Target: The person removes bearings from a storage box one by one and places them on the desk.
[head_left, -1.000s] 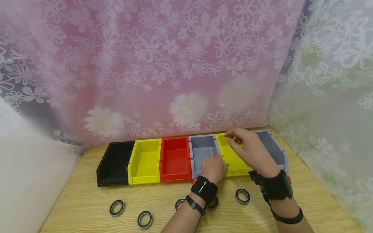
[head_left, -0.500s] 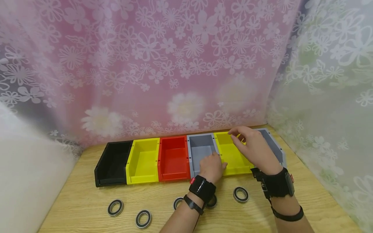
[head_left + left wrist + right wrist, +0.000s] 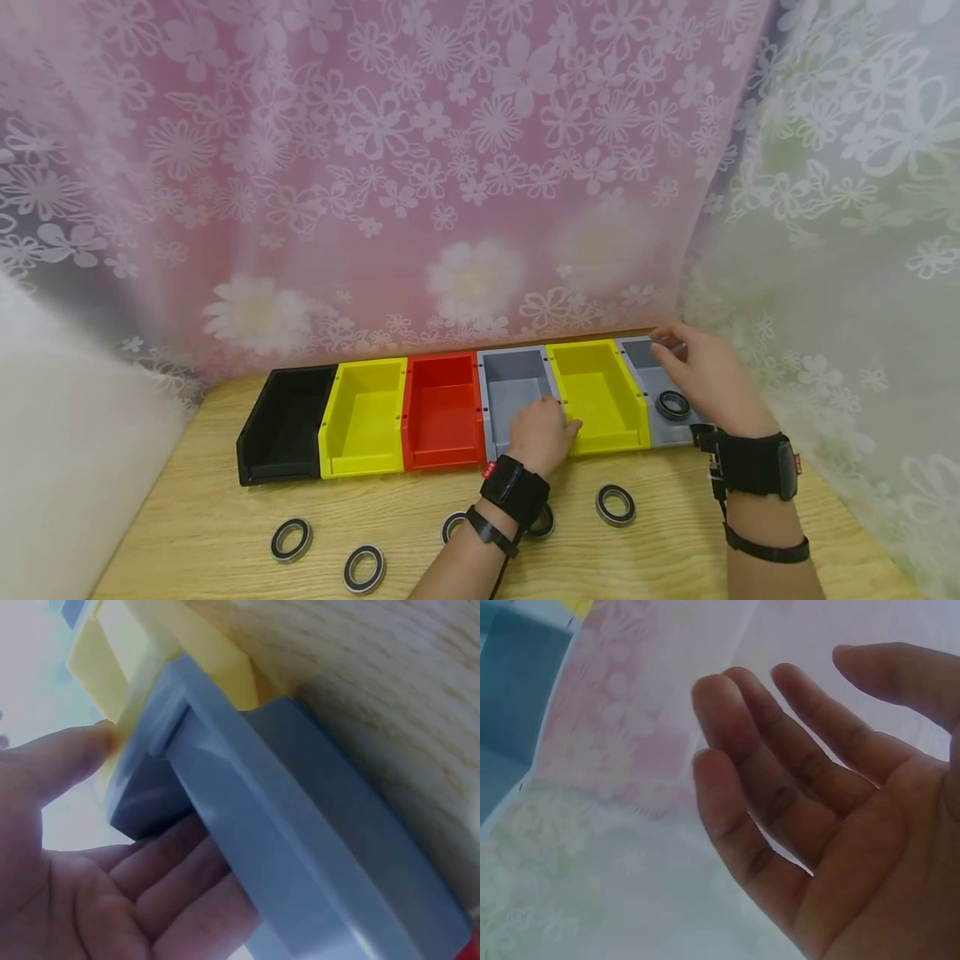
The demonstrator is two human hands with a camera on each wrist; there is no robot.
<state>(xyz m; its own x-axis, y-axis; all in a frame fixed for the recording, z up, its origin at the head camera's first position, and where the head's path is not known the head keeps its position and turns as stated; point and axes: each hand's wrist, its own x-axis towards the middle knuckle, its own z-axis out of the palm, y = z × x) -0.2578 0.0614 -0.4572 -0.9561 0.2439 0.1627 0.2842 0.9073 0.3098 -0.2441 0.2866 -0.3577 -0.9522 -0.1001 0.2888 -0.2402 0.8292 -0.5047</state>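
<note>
My left hand is at the front of the middle grey bin, its fingers reaching inside. In the left wrist view the thumb lies against the neighbouring yellow bin, so the hand grips the shared side wall. Loosely bent and holding nothing, my right hand hovers over the far-right grey bin and hides part of it. Inside that bin lies a black-and-silver ball bearing. The right wrist view shows the right hand's fingers and thumb apart from each other.
Left of the hands stand a red bin, a yellow bin and a black bin; another yellow bin is between the grey ones. Several bearings lie in front on the wooden table, two partly hidden by the left arm.
My right hand has moved right, from over the yellow bin to the far-right grey bin. The bearing in that grey bin has come into view. The left hand has kept its place.
</note>
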